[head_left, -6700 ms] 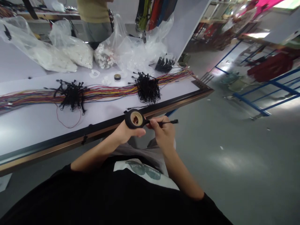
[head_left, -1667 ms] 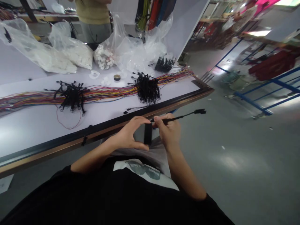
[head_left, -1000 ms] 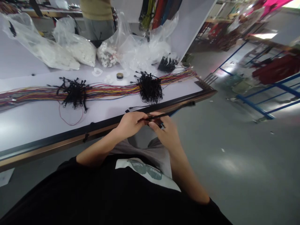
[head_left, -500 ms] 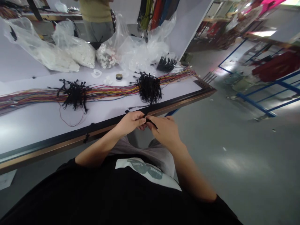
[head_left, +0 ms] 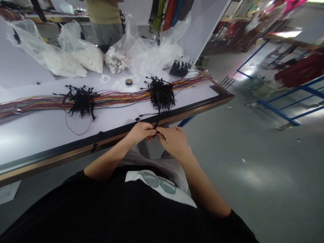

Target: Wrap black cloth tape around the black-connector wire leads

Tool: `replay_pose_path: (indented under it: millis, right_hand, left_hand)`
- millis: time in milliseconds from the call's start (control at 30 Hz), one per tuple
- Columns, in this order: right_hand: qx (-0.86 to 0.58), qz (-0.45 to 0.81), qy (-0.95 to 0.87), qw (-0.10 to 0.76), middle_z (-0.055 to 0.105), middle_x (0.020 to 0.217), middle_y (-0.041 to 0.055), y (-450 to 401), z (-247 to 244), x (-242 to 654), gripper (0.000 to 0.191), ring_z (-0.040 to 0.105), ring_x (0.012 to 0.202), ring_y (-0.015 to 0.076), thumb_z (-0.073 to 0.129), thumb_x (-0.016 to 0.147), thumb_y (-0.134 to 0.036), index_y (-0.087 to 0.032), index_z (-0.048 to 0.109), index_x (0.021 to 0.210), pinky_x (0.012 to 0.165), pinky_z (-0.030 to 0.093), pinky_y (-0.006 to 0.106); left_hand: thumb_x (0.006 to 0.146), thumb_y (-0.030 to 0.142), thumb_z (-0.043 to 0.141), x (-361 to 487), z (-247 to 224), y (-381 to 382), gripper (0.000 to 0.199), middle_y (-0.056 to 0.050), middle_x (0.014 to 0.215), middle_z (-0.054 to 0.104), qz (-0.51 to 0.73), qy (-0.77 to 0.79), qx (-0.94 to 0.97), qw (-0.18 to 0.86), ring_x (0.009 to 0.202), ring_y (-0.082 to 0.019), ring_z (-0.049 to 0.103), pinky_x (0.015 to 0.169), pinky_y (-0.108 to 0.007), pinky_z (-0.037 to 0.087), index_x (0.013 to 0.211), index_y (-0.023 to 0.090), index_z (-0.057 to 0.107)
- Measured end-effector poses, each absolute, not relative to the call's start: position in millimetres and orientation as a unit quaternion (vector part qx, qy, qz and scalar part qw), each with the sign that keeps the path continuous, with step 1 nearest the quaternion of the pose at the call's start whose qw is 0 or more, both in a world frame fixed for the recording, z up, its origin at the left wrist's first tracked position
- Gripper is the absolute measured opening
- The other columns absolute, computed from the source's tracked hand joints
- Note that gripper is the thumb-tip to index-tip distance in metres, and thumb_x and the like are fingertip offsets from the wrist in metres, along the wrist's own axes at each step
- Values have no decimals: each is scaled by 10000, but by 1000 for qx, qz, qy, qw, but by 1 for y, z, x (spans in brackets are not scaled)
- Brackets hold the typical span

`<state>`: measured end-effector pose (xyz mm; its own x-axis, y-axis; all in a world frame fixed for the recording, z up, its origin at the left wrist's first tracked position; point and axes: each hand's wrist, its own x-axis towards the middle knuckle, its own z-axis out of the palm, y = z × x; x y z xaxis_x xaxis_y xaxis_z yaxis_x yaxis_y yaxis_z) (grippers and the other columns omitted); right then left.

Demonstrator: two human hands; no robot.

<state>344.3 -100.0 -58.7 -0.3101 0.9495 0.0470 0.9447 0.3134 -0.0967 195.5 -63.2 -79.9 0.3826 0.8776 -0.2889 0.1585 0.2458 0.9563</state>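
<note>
Black cable (head_left: 157,123): low end at the fingertips, just over the front edge of the worktop (head_left: 48,131); that end is hidden by the fingers.
Long axis: runs from the fingertips away from the body, nearly straight ahead, toward the right-hand clump (head_left: 164,96); from this angle, cannot tell whether it touches it.
Left hand (head_left: 141,133): thumb and forefinger pinching the low end.
Right hand (head_left: 174,140): fingers bunched against the same end, tips meeting the left's; cannot tell whether they pinch it. Neither hand clearly nearer.
Loose lead (head_left: 149,115): on the worktop, just beyond the left hand.
Wires (head_left: 118,98): lengthwise bundle, passing under both clumps; left-hand clump (head_left: 80,101) well apart.
Tape roll (head_left: 129,82): behind the wires.
</note>
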Motion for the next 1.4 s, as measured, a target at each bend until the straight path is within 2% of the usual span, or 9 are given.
replay_pose_path:
  millis: [200,400,533,700,900,1033,1167,1300,1400]
  right_hand:
    - [-557,-35,-829,-17,742,935,125,-101,-54,344,352,639,890,244,408,898,-236,-171,561,1208,751,266,362]
    - [-492,-43,-868,-52,738,884,125,-100,-47,345,362,646,872,260,423,881,-249,-158,541,1211,715,259,359]
    - [-481,-30,-873,-68,732,893,127,-101,-51,344,400,647,867,269,447,848,-257,-135,519,1223,707,252,360]
    - [-485,-26,-873,-43,725,956,126,-102,-57,342,452,632,897,275,417,855,-244,-110,467,1284,703,232,374]
    - [-483,-50,-874,-27,721,936,158,-100,-60,335,505,599,914,273,379,869,-154,-36,413,1359,739,235,395]
    - [-548,-57,-834,25,724,880,151,-77,-56,358,482,609,863,271,388,857,-119,-115,482,1330,765,281,401]
    - [-657,-18,-748,95,719,773,93,-59,-42,394,404,621,730,240,485,811,-193,-158,607,1195,746,371,384]
    - [-530,274,-770,228,724,807,-4,-73,-31,381,387,630,713,170,557,795,-341,-241,645,1158,677,448,297]
    - [-500,316,-752,291,732,774,-9,-87,-35,355,190,642,734,155,581,758,-255,-214,736,859,710,460,274]
  left_hand:
    - [774,92,527,197,-79,-70,182,54,464,560,266,477,641,539,449,-78,557,468,-166,429,603,153,510]
    - [680,43,515,194,-74,-78,120,35,512,594,213,446,656,571,508,-120,602,534,-217,483,733,147,547]
    - [613,34,519,195,-81,-85,170,24,559,586,215,461,705,494,524,-128,575,506,-218,440,736,148,547]
    - [631,78,547,200,-84,-91,239,-25,743,632,266,504,710,414,689,-168,602,618,-266,470,861,140,532]
    - [642,82,550,206,-84,-86,251,36,598,548,270,539,655,456,499,-134,544,506,-252,416,851,176,447]
    - [625,47,542,198,-65,-91,301,90,492,501,247,496,633,541,401,-110,510,423,-214,380,847,198,407]
    - [676,51,522,184,-41,-98,255,72,533,591,215,427,648,592,433,-93,556,450,-193,411,866,192,425]
    - [725,97,526,181,-37,-88,71,37,502,604,163,391,742,520,496,-110,601,514,-204,451,732,168,526]
    - [726,113,529,180,-43,-81,127,19,485,602,113,369,781,492,486,-119,599,495,-203,444,609,160,552]
